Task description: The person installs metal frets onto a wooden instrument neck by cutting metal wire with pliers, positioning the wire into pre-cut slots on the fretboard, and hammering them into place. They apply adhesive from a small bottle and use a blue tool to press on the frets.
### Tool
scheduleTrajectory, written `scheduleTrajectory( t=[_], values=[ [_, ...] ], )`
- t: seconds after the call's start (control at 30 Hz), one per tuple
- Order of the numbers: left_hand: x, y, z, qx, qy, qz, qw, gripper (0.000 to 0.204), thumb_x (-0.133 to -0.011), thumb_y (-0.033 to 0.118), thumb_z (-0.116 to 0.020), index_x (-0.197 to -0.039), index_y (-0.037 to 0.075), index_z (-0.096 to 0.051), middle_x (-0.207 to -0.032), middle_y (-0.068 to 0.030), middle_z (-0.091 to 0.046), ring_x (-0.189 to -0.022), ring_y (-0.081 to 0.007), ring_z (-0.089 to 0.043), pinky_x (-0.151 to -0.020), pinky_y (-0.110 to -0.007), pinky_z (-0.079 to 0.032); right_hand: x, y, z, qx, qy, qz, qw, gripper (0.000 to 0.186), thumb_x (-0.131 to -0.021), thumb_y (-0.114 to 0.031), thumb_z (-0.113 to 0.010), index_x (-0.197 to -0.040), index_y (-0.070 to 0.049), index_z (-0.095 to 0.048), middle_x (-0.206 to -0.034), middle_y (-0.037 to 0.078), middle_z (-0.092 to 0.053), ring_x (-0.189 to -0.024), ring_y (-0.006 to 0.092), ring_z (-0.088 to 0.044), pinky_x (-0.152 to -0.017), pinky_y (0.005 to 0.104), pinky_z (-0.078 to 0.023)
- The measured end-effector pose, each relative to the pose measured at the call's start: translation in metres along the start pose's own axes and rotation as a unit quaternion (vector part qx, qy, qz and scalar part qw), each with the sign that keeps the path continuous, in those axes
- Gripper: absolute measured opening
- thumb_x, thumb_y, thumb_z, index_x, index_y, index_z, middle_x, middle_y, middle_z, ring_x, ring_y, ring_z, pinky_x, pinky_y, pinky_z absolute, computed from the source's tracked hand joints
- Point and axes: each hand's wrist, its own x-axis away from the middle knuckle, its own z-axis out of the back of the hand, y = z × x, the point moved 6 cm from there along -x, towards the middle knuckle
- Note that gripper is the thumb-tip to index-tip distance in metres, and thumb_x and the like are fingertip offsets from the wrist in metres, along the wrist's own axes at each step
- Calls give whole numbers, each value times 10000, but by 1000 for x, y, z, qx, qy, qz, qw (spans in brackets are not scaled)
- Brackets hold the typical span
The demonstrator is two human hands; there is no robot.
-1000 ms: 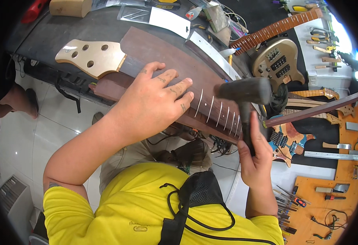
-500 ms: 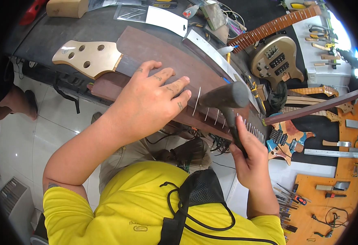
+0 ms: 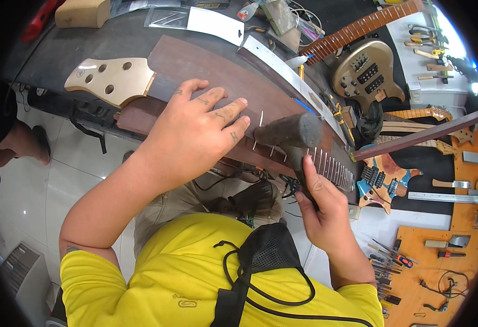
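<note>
Fingers (image 3: 225,111) of left hand (image 3: 195,133) lie spread apart, flat on the neck (image 3: 206,76), tips next to an upright fret (image 3: 260,121) sticking out of the dark fingerboard. Wrist bent, forearm comes up from lower left, yellow sleeve at the shoulder. Right hand (image 3: 320,204) is clamped on the mallet (image 3: 289,133) handle, thumb running up along it, head lying on the fingerboard just right of that fret. Right forearm comes up from the lower edge.

Neck lies diagonal across the black bench (image 3: 48,60), pale headstock (image 3: 111,80) upper left with four holes, fretted end lower right.

Counts: one mallet, one neck under the hands, one raised fret by the fingertips, about eight seated frets showing right of the mallet, exact count unclear. One gold bass (image 3: 367,71) at upper right with its red-brown neck, one blue-orange guitar body (image 3: 383,177) right of the hands. One long steel bar (image 3: 290,82) beside the neck. One wooden block (image 3: 82,12) top left. Orange board (image 3: 440,261) lower right with small tools, count unclear.

Versus 1.0 s ago: mallet was raised, head up and clear of the fingerboard; now head is down at the fret. At 0.5 s ago it was already swinging low. Left hand stays flat on the neck, same place. Neck unmoved
</note>
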Motion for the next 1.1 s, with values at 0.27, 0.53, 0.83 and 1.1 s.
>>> scheduleTrajectory(
  t=[0.27,0.53,0.83,1.1],
  values=[
    [-1,-3,-1,-3,4,0,1000,308,-905,159,-663,-1177,88,-788,-1344,-120,-764,-1211,-330,-697,-1100,-564,-486,-3,-6,2,12,-8,9,1000,718,-900,144,-688,-1591,62,-508,-1127,213,-728,-917,297,-701,-898,320,-547],
    [0,-2,-1,-6,-3,4,1000,311,-902,158,-664,-1178,83,-788,-1345,-117,-764,-1211,-332,-696,-1094,-563,-487,-2,-3,-1,5,9,10,1000,721,-908,144,-680,-1600,54,-498,-1159,208,-735,-925,272,-700,-908,302,-540],
    [1,-2,1,2,-3,10,1000,310,-898,147,-666,-1174,79,-789,-1337,-120,-767,-1199,-335,-700,-1087,-565,-489,-9,-2,8,-4,50,63,997,758,-882,133,-700,-1608,10,-517,-985,195,-673,-816,321,-668,-793,321,-554],
    [0,-3,0,7,-2,5,1000,312,-902,157,-659,-1174,81,-792,-1334,-117,-766,-1205,-333,-698,-1086,-569,-488,-17,2,11,-15,4,9,1000,712,-928,126,-674,-1611,51,-489,-1325,235,-737,-1141,246,-723,-1019,313,-514]
  ],
)
